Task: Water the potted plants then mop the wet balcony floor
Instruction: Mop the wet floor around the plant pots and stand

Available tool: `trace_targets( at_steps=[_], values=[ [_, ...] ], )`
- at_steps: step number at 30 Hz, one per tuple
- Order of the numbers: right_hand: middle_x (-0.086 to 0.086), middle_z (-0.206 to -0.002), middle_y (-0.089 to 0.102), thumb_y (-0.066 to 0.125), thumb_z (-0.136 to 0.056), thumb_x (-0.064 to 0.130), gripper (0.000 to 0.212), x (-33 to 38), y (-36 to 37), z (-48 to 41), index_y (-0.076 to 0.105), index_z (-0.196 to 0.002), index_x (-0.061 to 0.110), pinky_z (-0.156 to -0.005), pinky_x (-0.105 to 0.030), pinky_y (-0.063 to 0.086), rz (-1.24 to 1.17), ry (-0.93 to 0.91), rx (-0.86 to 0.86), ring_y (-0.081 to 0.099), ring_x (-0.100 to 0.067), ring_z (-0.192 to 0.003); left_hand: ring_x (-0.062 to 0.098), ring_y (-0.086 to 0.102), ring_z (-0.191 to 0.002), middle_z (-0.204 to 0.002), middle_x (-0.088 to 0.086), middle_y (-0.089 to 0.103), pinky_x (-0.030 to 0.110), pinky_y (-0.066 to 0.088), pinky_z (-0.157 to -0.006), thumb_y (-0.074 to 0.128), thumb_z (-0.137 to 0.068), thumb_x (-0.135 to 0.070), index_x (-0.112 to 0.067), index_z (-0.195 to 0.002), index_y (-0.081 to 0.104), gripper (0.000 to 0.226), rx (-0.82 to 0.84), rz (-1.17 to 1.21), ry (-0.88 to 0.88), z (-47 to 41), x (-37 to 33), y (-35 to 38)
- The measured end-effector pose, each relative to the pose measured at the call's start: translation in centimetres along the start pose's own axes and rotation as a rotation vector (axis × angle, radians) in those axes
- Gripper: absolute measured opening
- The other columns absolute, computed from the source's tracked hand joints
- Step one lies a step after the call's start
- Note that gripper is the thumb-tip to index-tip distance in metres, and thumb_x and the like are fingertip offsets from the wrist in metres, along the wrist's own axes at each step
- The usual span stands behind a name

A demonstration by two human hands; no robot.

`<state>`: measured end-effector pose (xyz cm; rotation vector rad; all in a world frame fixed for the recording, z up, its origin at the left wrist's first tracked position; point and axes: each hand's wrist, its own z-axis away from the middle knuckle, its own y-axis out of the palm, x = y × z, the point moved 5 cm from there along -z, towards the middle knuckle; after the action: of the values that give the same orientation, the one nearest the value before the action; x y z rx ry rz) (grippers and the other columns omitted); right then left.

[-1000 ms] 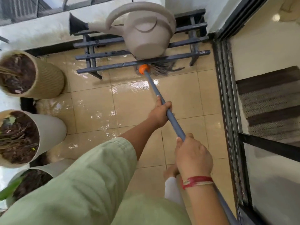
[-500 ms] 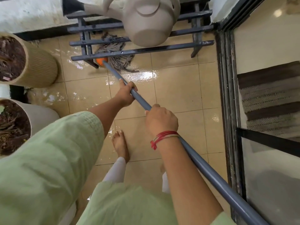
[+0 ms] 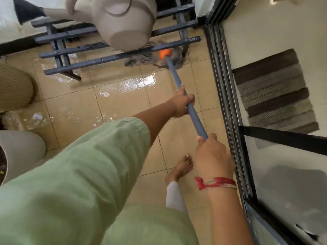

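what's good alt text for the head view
A person grips a grey mop handle with both hands, left hand ahead of right hand, the mop head under a dark metal rack on the wet tiled floor. A beige watering can sits on the rack; plant pots stand at left.

There is only the one view, worn on the person's head and tipped steeply down past their green sleeve (image 3: pixel 85 174) at the tiled floor (image 3: pixel 123 106). It faces the metal rack (image 3: pixel 113 57) at the far end (the door track (image 3: pixel 228 103) runs down the right side), near enough that the sleeve fills the lower left.
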<state>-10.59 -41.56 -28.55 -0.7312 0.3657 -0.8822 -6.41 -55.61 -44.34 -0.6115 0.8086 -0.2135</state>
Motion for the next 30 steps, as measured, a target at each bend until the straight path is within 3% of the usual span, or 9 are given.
trace_targets(
  at_steps=[4, 7, 9, 12, 17, 20, 23, 30],
  values=[
    [-0.012, -0.098, 0.061, 0.028, -0.1, 0.041, 0.037, -2.5, 0.2, 1.9, 0.046, -0.116, 0.014, -0.062, -0.03, 0.031, 0.002, 0.056, 0.046, 0.056, -0.03, -0.092, 0.05, 0.015, -0.14, -0.152, 0.035, -0.001, 0.049, 0.029, -0.113, 0.061, -0.089, -0.033, -0.014, -0.119, 0.05, 0.037, 0.045, -0.079, -0.014, 0.7, -2.7, 2.6],
    [-0.009, -0.102, 0.062, 0.026, -0.1, 0.043, 0.038, -1.1, 1.2, 3.9, 0.046, -0.116, 0.015, -0.058, -0.029, 0.029, 0.045, 0.034, 0.068, 0.054, -0.027, -0.088, 0.045, 0.0, -0.144, -0.155, 0.028, 0.006, 0.053, 0.015, -0.117, 0.057, -0.092, -0.039, -0.016, -0.124, 0.048, 0.04, -0.001, -0.12, -0.028, 3.6, -0.8, 3.3],
    [-0.009, -0.102, 0.063, 0.026, -0.1, 0.042, 0.037, 0.5, 2.1, 5.2, 0.046, -0.116, 0.016, -0.058, -0.029, 0.029, 0.074, 0.001, 0.068, 0.052, -0.026, -0.084, 0.043, 0.005, -0.145, -0.154, 0.025, 0.015, 0.051, 0.018, -0.116, 0.059, -0.09, -0.039, -0.014, -0.12, 0.05, 0.039, -0.005, -0.093, -0.024, 5.8, 1.3, 3.3],
    [-0.007, -0.105, 0.063, 0.027, -0.1, 0.043, 0.037, 4.1, 3.9, 7.2, 0.047, -0.117, 0.017, -0.064, -0.029, 0.033, 0.108, -0.074, 0.076, 0.06, -0.027, -0.097, 0.044, 0.015, -0.143, -0.147, 0.028, 0.026, 0.051, 0.021, -0.115, 0.065, -0.086, -0.039, -0.012, -0.111, 0.053, 0.039, -0.027, -0.055, -0.063, 9.7, 5.7, 2.5],
    [-0.011, -0.113, 0.058, 0.025, -0.099, 0.045, 0.038, 9.6, 7.7, 9.7, 0.047, -0.117, 0.02, -0.066, -0.031, 0.039, 0.207, -0.18, 0.173, 0.056, -0.029, -0.106, 0.047, 0.014, -0.141, -0.142, 0.032, 0.031, 0.051, 0.013, -0.117, 0.064, -0.086, -0.035, -0.009, -0.117, 0.052, 0.042, 0.047, -0.003, -0.205, 16.6, 13.1, 1.1],
    [-0.011, -0.113, 0.061, 0.028, -0.099, 0.043, 0.035, 13.1, 10.0, 11.8, 0.047, -0.117, 0.019, -0.082, -0.037, 0.045, 0.28, -0.254, 0.245, 0.05, -0.032, -0.118, 0.042, 0.017, -0.141, -0.138, 0.031, 0.036, 0.05, 0.007, -0.118, 0.064, -0.086, -0.032, -0.009, -0.119, 0.052, 0.043, 0.051, 0.038, -0.29, 21.5, 16.8, 0.8],
    [-0.007, -0.113, 0.065, 0.029, -0.099, 0.042, 0.035, 16.7, 12.2, 13.8, 0.047, -0.121, 0.021, -0.1, -0.044, 0.04, 0.4, -0.357, 0.273, 0.056, -0.03, -0.113, 0.038, 0.012, -0.144, -0.142, 0.031, 0.031, 0.046, 0.003, -0.119, 0.062, -0.087, -0.025, -0.006, -0.12, 0.05, 0.04, 0.025, 0.084, -0.405, 26.5, 20.8, 1.2],
    [-0.005, -0.123, 0.06, 0.033, -0.101, 0.038, 0.034, 20.1, 14.0, 15.0, 0.048, -0.123, 0.018, -0.087, -0.032, 0.042, 0.498, -0.513, 0.391, 0.056, -0.025, -0.115, 0.043, 0.012, -0.142, -0.145, 0.029, 0.028, 0.042, 0.013, -0.116, 0.06, -0.088, -0.023, -0.006, -0.119, 0.052, 0.036, -0.13, 0.266, -0.592, 32.8, 24.0, 3.6]
  ],
)
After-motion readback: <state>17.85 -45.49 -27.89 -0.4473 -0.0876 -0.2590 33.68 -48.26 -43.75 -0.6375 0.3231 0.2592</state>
